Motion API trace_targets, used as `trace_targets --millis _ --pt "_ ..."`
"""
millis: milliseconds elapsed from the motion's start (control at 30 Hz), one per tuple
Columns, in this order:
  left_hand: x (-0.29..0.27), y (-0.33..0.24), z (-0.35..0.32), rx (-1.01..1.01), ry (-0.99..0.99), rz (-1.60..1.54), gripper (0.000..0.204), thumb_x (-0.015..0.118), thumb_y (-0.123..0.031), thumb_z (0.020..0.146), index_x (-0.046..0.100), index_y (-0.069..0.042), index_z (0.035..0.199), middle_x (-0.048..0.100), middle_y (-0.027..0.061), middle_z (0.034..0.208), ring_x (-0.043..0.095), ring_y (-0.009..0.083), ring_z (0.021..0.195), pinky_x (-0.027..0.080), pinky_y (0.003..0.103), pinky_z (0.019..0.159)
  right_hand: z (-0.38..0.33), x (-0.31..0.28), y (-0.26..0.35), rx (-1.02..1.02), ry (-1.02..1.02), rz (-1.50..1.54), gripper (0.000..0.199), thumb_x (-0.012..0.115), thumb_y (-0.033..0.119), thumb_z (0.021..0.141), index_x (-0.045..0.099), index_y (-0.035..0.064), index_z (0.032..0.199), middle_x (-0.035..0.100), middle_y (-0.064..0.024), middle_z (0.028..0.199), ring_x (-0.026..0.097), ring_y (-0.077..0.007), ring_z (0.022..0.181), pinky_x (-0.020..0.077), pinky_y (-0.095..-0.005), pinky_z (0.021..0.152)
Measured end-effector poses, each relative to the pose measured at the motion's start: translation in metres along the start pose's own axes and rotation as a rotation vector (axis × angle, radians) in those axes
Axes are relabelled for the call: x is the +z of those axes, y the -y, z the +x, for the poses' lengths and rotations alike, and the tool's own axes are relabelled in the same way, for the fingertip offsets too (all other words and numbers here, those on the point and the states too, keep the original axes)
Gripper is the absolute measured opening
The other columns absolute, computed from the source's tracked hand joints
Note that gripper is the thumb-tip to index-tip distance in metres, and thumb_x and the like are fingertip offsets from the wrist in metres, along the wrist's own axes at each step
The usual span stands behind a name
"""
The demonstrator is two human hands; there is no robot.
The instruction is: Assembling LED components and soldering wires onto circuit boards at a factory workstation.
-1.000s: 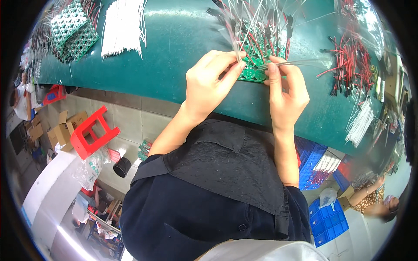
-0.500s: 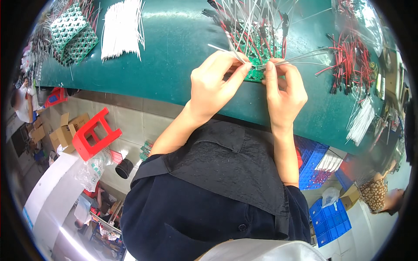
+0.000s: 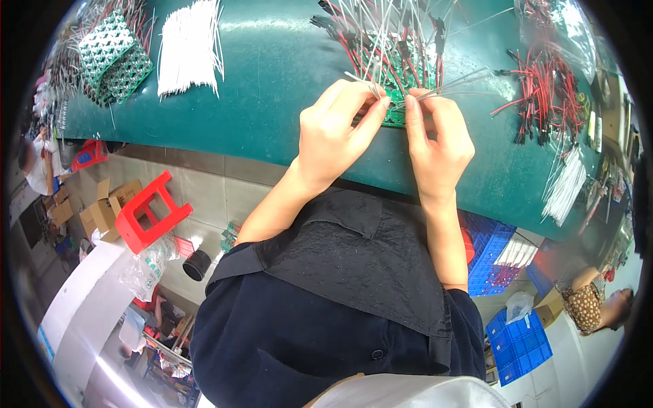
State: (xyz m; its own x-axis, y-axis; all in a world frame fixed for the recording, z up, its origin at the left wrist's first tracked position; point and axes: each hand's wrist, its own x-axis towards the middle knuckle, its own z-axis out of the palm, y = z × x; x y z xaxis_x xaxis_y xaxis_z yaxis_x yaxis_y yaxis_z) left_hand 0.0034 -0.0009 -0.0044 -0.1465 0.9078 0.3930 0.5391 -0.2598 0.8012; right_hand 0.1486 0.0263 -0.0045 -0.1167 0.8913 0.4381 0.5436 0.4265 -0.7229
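A green circuit board panel (image 3: 394,120) lies at the table's near edge, with red and black wires (image 3: 408,58) and thin white cable ties standing up from it. My left hand (image 3: 340,126) is at the panel's left side, thumb and forefinger pinched on a white cable tie (image 3: 360,80). Close by on the right, my right hand (image 3: 439,139) pinches several pale cable ties (image 3: 462,83) that fan out to the right. The fingertips are a short gap apart just above the board, and partly cover what they grip.
A bundle of white cable ties (image 3: 190,51) and stacked green boards (image 3: 115,58) lie at the left of the green table (image 3: 272,81). Red-black wires (image 3: 547,95) and more white ties (image 3: 564,187) are at the right. A red stool (image 3: 153,212) and blue crates (image 3: 518,347) stand below.
My right hand has shifted slightly left, closer to my left hand, and the ties in it now slant more upward. My left hand has barely moved.
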Motion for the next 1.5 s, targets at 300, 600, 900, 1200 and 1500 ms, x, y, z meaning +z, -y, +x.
trace_targets --millis 300,600,900,1200,1500 --pt "0.006 -0.001 0.003 0.097 0.022 0.128 0.03 0.075 0.001 0.079 0.065 0.002 0.107 0.068 0.0097 0.085 0.069 0.0137 0.072 0.057 0.026 0.064 -0.001 -0.008 -0.002 0.051 -0.041 -0.007 0.015 0.07 0.0 0.084 0.065 -0.0006 0.098 0.066 -0.0091 0.087 0.064 -0.0162 0.068 0.0531 -0.0273 0.057" --pt "0.011 0.002 0.004 0.14 -0.049 0.079 0.03 0.074 -0.002 0.079 0.062 -0.002 0.107 0.066 0.0074 0.082 0.066 0.0185 0.068 0.053 0.029 0.058 -0.001 -0.011 -0.007 0.104 -0.046 -0.002 0.012 0.07 0.0 0.084 0.065 -0.0008 0.095 0.066 -0.0088 0.087 0.064 -0.0153 0.067 0.0538 -0.0258 0.053" --pt "0.007 -0.005 0.005 0.035 -0.027 -0.038 0.018 0.071 0.003 0.083 0.065 0.005 0.1 0.068 0.0094 0.09 0.069 0.0141 0.078 0.057 0.025 0.069 -0.002 -0.011 -0.007 0.085 -0.038 -0.03 0.013 0.071 0.002 0.084 0.065 0.0001 0.095 0.066 -0.0085 0.086 0.063 -0.017 0.066 0.0529 -0.0277 0.055" --pt "0.001 -0.011 -0.001 -0.287 -0.109 -0.377 0.012 0.07 0.004 0.083 0.065 0.004 0.094 0.067 0.0105 0.094 0.069 0.0149 0.078 0.059 0.026 0.069 -0.001 -0.014 -0.003 0.013 -0.045 -0.031 0.02 0.071 0.0 0.083 0.066 0.0006 0.102 0.065 -0.0086 0.085 0.062 -0.0158 0.069 0.0526 -0.0269 0.059" --pt "0.003 -0.015 -0.007 -0.266 -0.03 -0.414 0.012 0.072 0.003 0.082 0.067 0.004 0.092 0.068 0.0096 0.091 0.068 0.0134 0.078 0.057 0.024 0.069 0.001 -0.027 -0.017 0.113 -0.097 -0.016 0.009 0.069 0.0 0.084 0.064 0.0004 0.092 0.063 -0.008 0.085 0.06 -0.0152 0.063 0.0506 -0.026 0.054"
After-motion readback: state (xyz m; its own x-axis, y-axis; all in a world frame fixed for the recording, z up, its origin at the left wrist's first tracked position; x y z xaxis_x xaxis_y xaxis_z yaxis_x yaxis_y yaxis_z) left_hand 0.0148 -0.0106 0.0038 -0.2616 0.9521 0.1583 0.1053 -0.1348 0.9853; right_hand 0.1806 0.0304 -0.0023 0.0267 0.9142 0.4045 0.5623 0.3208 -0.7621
